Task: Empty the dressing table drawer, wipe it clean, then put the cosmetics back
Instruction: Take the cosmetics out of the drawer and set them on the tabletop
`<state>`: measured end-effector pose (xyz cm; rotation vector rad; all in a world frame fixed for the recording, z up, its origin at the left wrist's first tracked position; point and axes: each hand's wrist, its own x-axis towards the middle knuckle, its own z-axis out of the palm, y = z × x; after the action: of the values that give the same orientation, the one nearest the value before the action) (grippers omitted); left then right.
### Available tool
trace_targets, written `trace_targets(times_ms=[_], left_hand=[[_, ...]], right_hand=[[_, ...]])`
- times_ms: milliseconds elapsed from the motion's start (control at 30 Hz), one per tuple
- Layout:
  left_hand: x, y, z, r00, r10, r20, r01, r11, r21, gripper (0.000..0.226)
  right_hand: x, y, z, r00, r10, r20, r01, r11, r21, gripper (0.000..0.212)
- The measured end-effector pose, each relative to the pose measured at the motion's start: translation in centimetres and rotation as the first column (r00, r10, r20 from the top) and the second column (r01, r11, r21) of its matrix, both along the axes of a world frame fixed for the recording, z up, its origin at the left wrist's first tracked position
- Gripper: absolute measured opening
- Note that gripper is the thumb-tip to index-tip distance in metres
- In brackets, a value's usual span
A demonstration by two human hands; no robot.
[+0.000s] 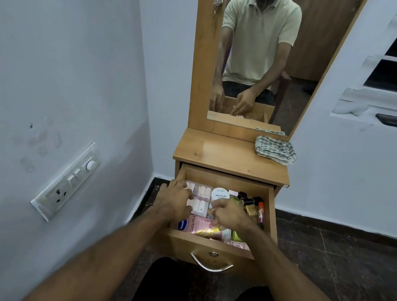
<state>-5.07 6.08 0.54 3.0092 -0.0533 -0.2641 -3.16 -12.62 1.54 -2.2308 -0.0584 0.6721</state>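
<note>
The wooden drawer point(218, 249) of the dressing table is pulled out and full of cosmetics. A clear box of small pale bottles point(199, 196) lies at its left, a white nail polish tub point(221, 193) in the middle, dark bottles and tubes point(254, 203) at the right, and a pink Vaseline tube point(195, 226) near the front. My left hand point(175, 201) rests over the left edge of the clear box with fingers curled round it. My right hand point(229, 215) grips the box's right side, just below the tub.
A striped cloth point(275, 149) lies on the right of the table top point(217, 152), below the mirror point(266, 58). A wall with a switch panel point(66, 181) is close on the left. My knees are right under the drawer front and its metal handle point(211, 263).
</note>
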Motion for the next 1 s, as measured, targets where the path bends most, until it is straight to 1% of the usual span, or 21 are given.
trace_targets(times_ms=[100,233,333,400,500,567,633,700,733,800,867,900,933,967,1000], left_hand=[[1.2,0.4,-1.3,1.000,-0.001,-0.014,0.001,1.000,0.030,0.054],[2.3,0.9,-2.6,1.000,0.023,-0.020,-0.022,0.999,0.037,0.050],[2.6,1.2,-2.7,0.999,0.013,-0.031,-0.011,0.998,0.060,0.046],[2.6,1.3,-2.5,0.999,-0.009,-0.053,0.013,0.997,0.079,0.051],[2.6,1.2,-1.9,0.998,0.004,-0.070,0.001,0.998,0.063,0.063],[2.9,1.2,-1.6,0.997,0.006,-0.072,0.001,0.996,0.090,0.059],[3.2,1.2,-1.7,0.998,0.002,-0.070,0.006,0.993,0.119,0.057],[3.5,1.4,-1.8,0.997,0.015,-0.072,-0.006,0.993,0.121,0.069],[3.5,1.4,-1.8,0.997,0.018,-0.072,-0.010,0.993,0.118,0.071],[3.4,1.5,-1.5,0.999,0.013,-0.050,-0.008,0.994,0.113,0.059],[3.1,1.6,-1.1,0.998,0.035,0.045,-0.038,0.998,0.057,0.040],[2.8,1.6,-1.0,0.990,0.072,0.119,-0.071,0.997,-0.010,0.034],[2.6,1.6,-0.9,0.973,0.132,0.190,-0.112,0.988,-0.110,0.032],[2.5,1.7,-0.9,0.946,0.212,0.243,-0.154,0.959,-0.238,0.032],[2.4,1.9,-0.8,0.920,0.307,0.245,-0.196,0.900,-0.389,0.031]], right_hand=[[1.5,1.3,-0.9,0.998,-0.044,-0.051,0.043,0.999,-0.029,0.032],[2.5,2.3,-2.1,0.986,-0.108,-0.128,0.103,0.994,-0.043,0.021],[3.1,3.0,-2.9,0.979,-0.166,-0.116,0.162,0.986,-0.043,0.019],[3.5,3.5,-3.3,0.971,-0.213,-0.108,0.208,0.977,-0.052,0.017],[3.6,3.8,-3.7,0.939,-0.339,-0.067,0.339,0.941,-0.006,0.016],[3.5,3.6,-3.8,0.913,-0.404,-0.057,0.407,0.912,0.052,0.016],[3.5,3.7,-3.6,0.908,-0.411,-0.079,0.417,0.906,0.078,0.017],[3.5,4.2,-3.3,0.911,-0.394,-0.119,0.406,0.910,0.091,0.021],[3.5,4.4,-3.1,0.908,-0.395,-0.138,0.410,0.906,0.108,0.023],[3.1,4.4,-2.6,0.903,-0.391,-0.178,0.419,0.893,0.166,0.021],[2.7,3.8,-2.1,0.906,-0.380,-0.185,0.416,0.881,0.225,0.014],[2.4,3.3,-1.8,0.910,-0.375,-0.175,0.409,0.880,0.242,0.012],[2.2,2.8,-1.3,0.915,-0.366,-0.170,0.400,0.877,0.265,0.011],[2.1,2.1,-0.6,0.922,-0.348,-0.170,0.384,0.874,0.297,0.010],[2.0,1.5,0.0,0.931,-0.321,-0.175,0.363,0.867,0.342,0.010]])
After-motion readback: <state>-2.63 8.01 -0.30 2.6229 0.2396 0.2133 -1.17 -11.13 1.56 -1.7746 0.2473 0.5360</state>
